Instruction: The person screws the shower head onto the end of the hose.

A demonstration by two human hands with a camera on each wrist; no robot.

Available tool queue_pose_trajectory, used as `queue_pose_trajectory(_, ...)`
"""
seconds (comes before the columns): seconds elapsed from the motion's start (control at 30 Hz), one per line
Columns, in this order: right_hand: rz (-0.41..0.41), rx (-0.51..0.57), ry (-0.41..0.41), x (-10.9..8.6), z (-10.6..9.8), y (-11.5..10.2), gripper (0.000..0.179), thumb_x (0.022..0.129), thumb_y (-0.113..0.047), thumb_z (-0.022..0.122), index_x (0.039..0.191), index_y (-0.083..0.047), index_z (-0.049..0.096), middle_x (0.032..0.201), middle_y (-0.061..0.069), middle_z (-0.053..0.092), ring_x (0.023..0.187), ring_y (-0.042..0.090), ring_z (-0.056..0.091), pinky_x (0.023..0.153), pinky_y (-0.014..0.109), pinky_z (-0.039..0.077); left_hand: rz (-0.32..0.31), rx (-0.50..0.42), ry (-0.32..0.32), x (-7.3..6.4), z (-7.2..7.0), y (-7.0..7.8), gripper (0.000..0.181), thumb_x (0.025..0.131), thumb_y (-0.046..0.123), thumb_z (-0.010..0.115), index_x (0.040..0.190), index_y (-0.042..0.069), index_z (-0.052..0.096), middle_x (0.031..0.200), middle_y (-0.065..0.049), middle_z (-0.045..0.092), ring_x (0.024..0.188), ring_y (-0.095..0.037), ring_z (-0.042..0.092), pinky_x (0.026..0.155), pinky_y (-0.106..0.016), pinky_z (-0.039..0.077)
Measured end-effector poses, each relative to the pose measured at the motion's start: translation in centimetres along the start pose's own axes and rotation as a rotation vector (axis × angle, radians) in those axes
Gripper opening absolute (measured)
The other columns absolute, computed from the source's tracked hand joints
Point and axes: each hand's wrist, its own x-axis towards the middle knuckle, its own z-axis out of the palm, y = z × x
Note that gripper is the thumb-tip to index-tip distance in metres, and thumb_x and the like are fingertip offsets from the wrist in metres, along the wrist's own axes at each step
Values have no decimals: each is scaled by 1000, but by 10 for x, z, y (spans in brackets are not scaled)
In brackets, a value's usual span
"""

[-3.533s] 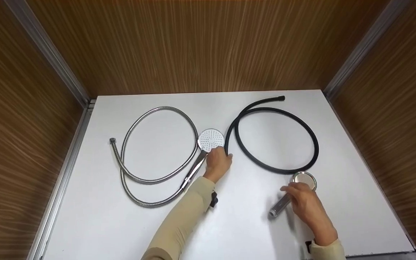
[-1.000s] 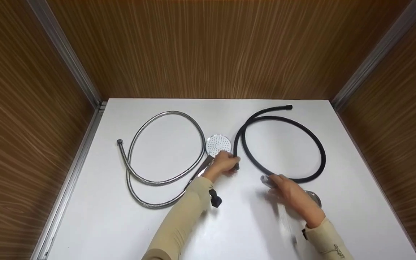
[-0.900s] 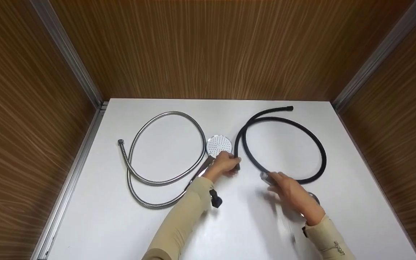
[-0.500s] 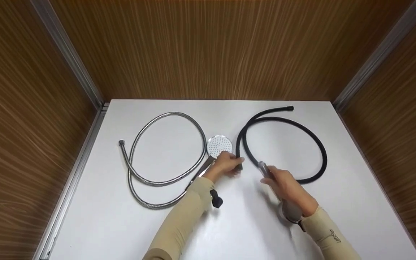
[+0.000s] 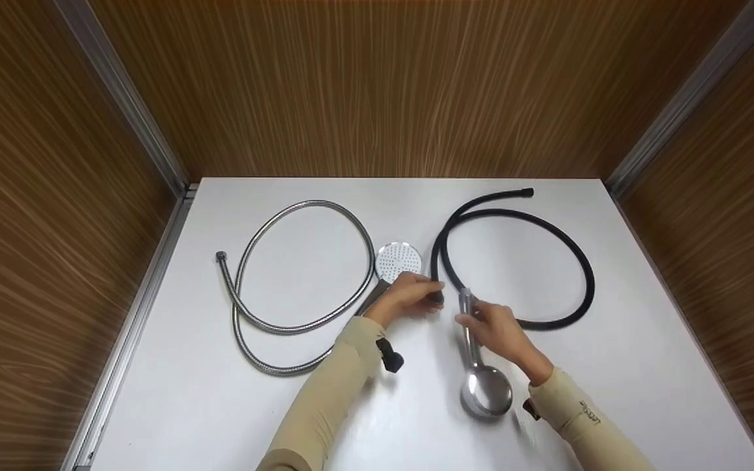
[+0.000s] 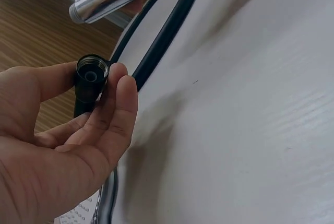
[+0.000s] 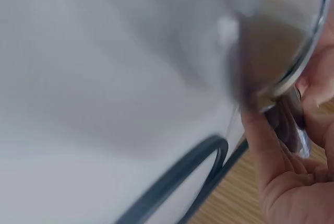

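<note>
My left hand [image 5: 406, 296] pinches one end of a black shower hose [image 5: 592, 281]. In the left wrist view the hose's black nut [image 6: 91, 80] shows its open threaded mouth between thumb and fingers. My right hand [image 5: 500, 332] grips the handle of a chrome shower head [image 5: 489, 390], its round back facing up and its handle end pointing away from me. The threaded handle end [image 6: 77, 14] stands close to the nut but apart from it. In the right wrist view the shower head [image 7: 282, 31] is large and blurred, and the fingers hide part of the handle.
A silver metal shower hose [image 5: 285, 331] lies looped at the left, leading to a second shower head [image 5: 398, 258] with a white dotted face, partly behind my left hand. All rests on a white table [image 5: 174, 405], with wood-patterned panels [image 5: 377, 91] at the back and both sides.
My right hand has lifted the chrome shower head, turned its handle end away from me and swung it leftward towards the hose nut. My left hand has taken the black hose's end.
</note>
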Motion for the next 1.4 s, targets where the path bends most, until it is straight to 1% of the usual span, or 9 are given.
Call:
queue_pose_trajectory(0.13, 17, 29, -34, 2, 7, -3, 31, 102, -28, 71, 108, 3, 72, 68, 4, 70, 53, 12, 60, 50, 27, 51, 13, -43, 10, -1, 1, 3, 55, 99, 7, 69, 149, -6, 50, 99, -24, 78, 71, -20, 77, 77, -39, 66)
queue_pose_trajectory(0.23, -5, 32, -65, 3, 11, -4, 29, 102, -28, 70, 100, 2, 72, 66, 3, 68, 52, 10, 59, 49, 26, 51, 31, -44, 23, -2, 2, 6, 66, 97, 5, 71, 157, 0, 43, 102, -26, 77, 74, -22, 78, 78, -39, 65)
queue_pose_trajectory(0.3, -26, 40, -83, 5, 13, -5, 28, 103, -27, 70, 98, 1, 73, 66, 5, 68, 51, 9, 58, 49, 25, 51, 29, -47, 21, -2, 2, 6, 57, 98, 6, 72, 150, -3, 51, 103, -25, 77, 75, -21, 77, 78, -37, 65)
queue_pose_trajectory(0.4, -47, 70, -97, 6, 15, -5, 28, 103, -26, 69, 98, 1, 73, 68, 8, 70, 52, 7, 58, 49, 25, 51, 15, -43, 25, -1, 2, 6, 34, 98, 7, 72, 129, -7, 67, 103, -24, 78, 74, -17, 75, 81, -37, 65)
queue_pose_trajectory(0.53, -40, 104, -93, 7, 16, -7, 28, 103, -26, 70, 95, 1, 74, 69, 11, 70, 52, 7, 58, 49, 24, 51, -4, -39, 22, -1, 2, 5, 16, 98, 6, 72, 110, -5, 73, 97, -20, 79, 73, -17, 74, 89, -43, 64)
queue_pose_trajectory(0.7, 8, 130, -94, 5, 15, -10, 31, 102, -28, 71, 91, 0, 75, 68, 9, 70, 52, 9, 59, 49, 26, 53, -19, -92, 29, 0, 4, 2, 14, 98, 4, 71, 109, -5, 71, 84, -10, 74, 73, -17, 72, 91, -46, 63)
queue_pose_trajectory(0.9, 48, 144, -107, 4, 15, -13, 33, 100, -32, 72, 85, -4, 74, 63, -2, 65, 52, 12, 60, 51, 28, 54, -2, -135, 63, 0, 8, 2, 19, 96, 3, 73, 113, -6, 70, 79, -6, 72, 73, -15, 73, 81, -38, 65)
queue_pose_trajectory(1.2, 70, 156, -97, 5, 19, -15, 39, 99, -37, 74, 75, -7, 68, 58, -4, 60, 49, 12, 59, 49, 29, 52, 7, -43, 117, 0, 14, -1, 27, 95, 7, 77, 117, -5, 69, 81, -10, 76, 66, -13, 70, 69, -28, 62)
queue_pose_trajectory(1.4, 124, 206, -96, 5, 26, -14, 40, 98, -40, 73, 74, -8, 68, 59, -5, 59, 51, 11, 59, 51, 28, 52, 20, -46, 124, -1, 16, -5, 28, 94, 5, 76, 118, -7, 68, 79, -9, 74, 66, -13, 69, 70, -28, 62)
